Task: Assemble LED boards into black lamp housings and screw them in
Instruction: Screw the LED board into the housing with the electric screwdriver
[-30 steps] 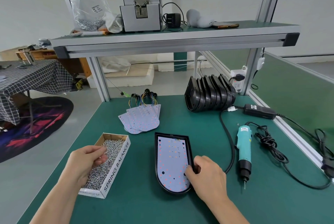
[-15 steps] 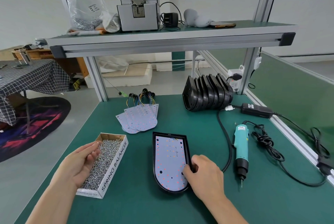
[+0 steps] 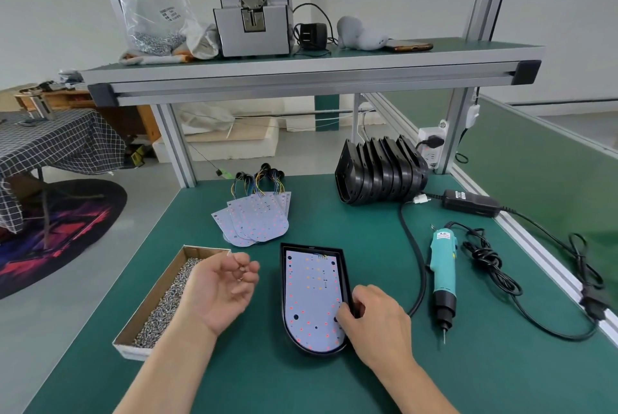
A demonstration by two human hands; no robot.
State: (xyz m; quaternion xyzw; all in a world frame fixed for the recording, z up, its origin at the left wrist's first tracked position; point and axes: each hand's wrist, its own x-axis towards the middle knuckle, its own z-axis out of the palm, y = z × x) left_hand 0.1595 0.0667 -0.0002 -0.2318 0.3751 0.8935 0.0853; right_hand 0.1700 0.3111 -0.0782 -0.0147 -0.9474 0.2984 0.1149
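Note:
A black lamp housing (image 3: 288, 320) lies flat on the green bench in front of me, with a white LED board (image 3: 311, 293) seated inside it. My right hand (image 3: 378, 323) grips the housing's right rim, thumb resting on the board. My left hand (image 3: 220, 293) hovers palm up between the housing and a cardboard box of screws (image 3: 160, 310), fingers curled, with a few small screws (image 3: 240, 269) pinched at the fingertips. A teal electric screwdriver (image 3: 443, 273) lies untouched to the right of the housing.
Spare LED boards (image 3: 257, 219) with coloured wires fan out behind the housing. A row of empty black housings (image 3: 378, 172) stands at the back right. The screwdriver's cable (image 3: 488, 256) and power adapter (image 3: 470, 203) trail along the right edge. An overhead shelf (image 3: 301, 74) spans the bench.
My left hand has come up out of the screw box, turned palm up and moved right toward the housing. My right hand has stayed on the housing's rim.

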